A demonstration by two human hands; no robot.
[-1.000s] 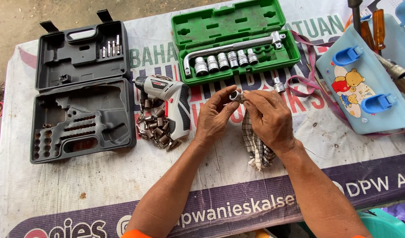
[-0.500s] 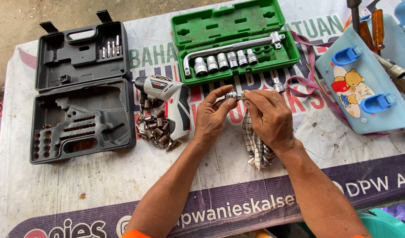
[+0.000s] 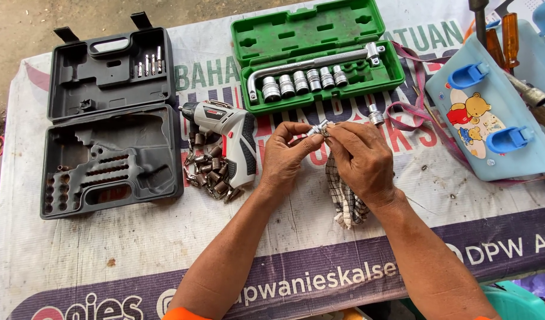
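Observation:
Both hands meet over the middle of the table. My left hand [image 3: 285, 159] and my right hand [image 3: 360, 161] pinch a small shiny metal socket [image 3: 318, 128] between their fingertips. A checked cloth [image 3: 344, 201] hangs from under my right hand onto the table. Just behind the hands lies an open green socket case [image 3: 312, 35] with an L-shaped wrench [image 3: 308, 63] and a row of several sockets [image 3: 304, 82]. One loose socket [image 3: 376, 114] stands on the table in front of that case.
A grey and red cordless screwdriver [image 3: 229, 135] lies left of my hands beside a pile of small dark bits [image 3: 209, 170]. An open dark grey tool case [image 3: 109, 118] sits far left. A light blue plastic box [image 3: 491, 112] and screwdrivers [image 3: 502, 35] are at right.
The fingers of both hands have turned the small socket between them, and it now tilts differently. The hands stay in the same place.

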